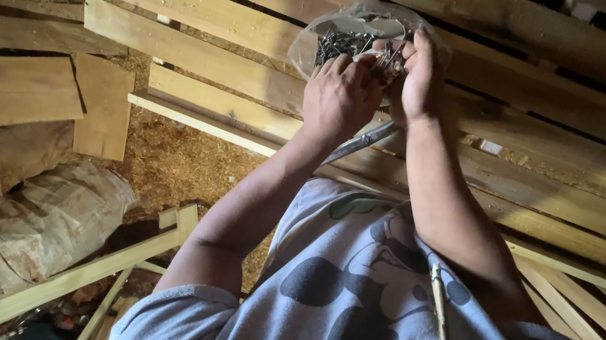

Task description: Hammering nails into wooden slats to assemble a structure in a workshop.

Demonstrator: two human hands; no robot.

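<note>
sacks point(20, 220): well off to the left of both hands, slumped on the ground among offcuts.
loose boards point(11, 81): left of the left hand, lying flat and overlapping on sawdust.
pallet point(253, 78): under and beyond both hands, its slats running across with dark gaps between them.
left hand point(340, 98): fingers curled down into the mouth of the bag, its back to the camera; it seems to pinch at the nails, but how many it has hold of cannot be told.
bag point(318, 36): clear plastic, just beyond the left knuckles and against the right palm, resting on a slat.
nails point(342, 42): a dark heap inside the bag, touching the left fingertips.
right hand point(419, 78): closed on the bag's rim, thumb and fingers holding the mouth open; a few nails appear to stick out between its fingers.
handle point(362, 141): a grey shaft below the wrists, running back toward the body; its head is hidden.
doing it well: my judgement is that the right grip should keep the mouth wide and steady, while the left picks nails by their shanks, points away from the fingertips, so none drop through the gaps.
</note>
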